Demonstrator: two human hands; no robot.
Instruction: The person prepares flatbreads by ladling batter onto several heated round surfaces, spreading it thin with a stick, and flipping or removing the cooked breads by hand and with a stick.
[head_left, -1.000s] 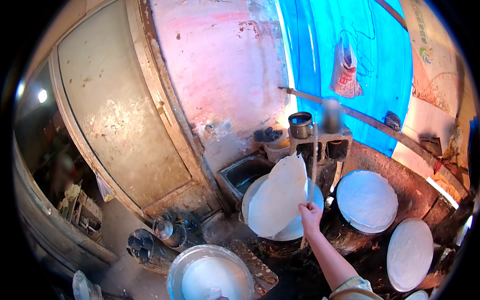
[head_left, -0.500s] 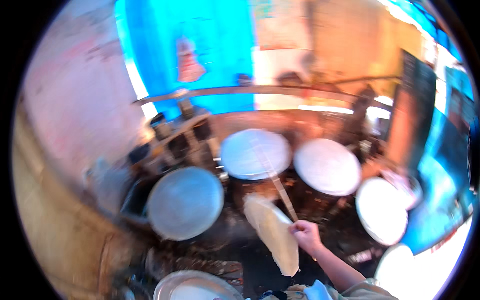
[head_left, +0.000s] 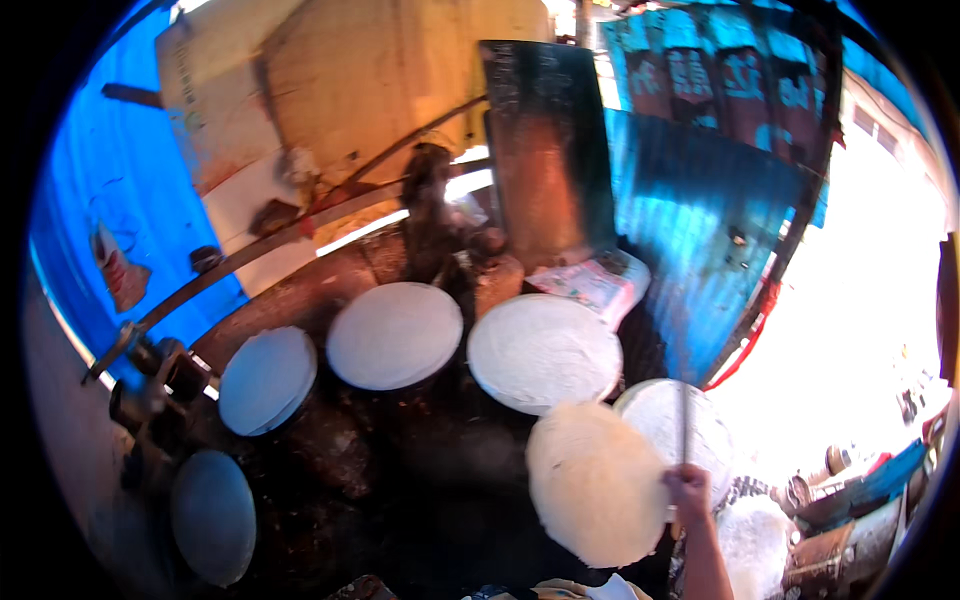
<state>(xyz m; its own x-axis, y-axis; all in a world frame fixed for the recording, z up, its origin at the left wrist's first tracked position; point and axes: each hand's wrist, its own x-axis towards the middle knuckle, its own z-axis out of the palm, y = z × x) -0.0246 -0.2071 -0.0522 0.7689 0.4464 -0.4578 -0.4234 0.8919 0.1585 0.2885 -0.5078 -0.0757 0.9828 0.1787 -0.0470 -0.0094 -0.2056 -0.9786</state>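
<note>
Here, a thin, roundish cream sheet [head_left: 597,485], slightly uneven at its rim, hangs at five o'clock. Blue sheeting [head_left: 120,200] stands at nine; pale discs [head_left: 395,335] arc over the dark surface [head_left: 430,480] from eight round to four; corrugated metal [head_left: 690,230] is at two. Between four and five, the right hand [head_left: 690,490] reaches up, its grip closed around a thin stick [head_left: 685,420] pointing to twelve; whether it also pinches the sheet, I cannot tell.

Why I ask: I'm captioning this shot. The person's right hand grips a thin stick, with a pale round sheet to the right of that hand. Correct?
One slip: the head view shows the pale round sheet to the left of the right hand. That hand does grip a thin stick.
</note>
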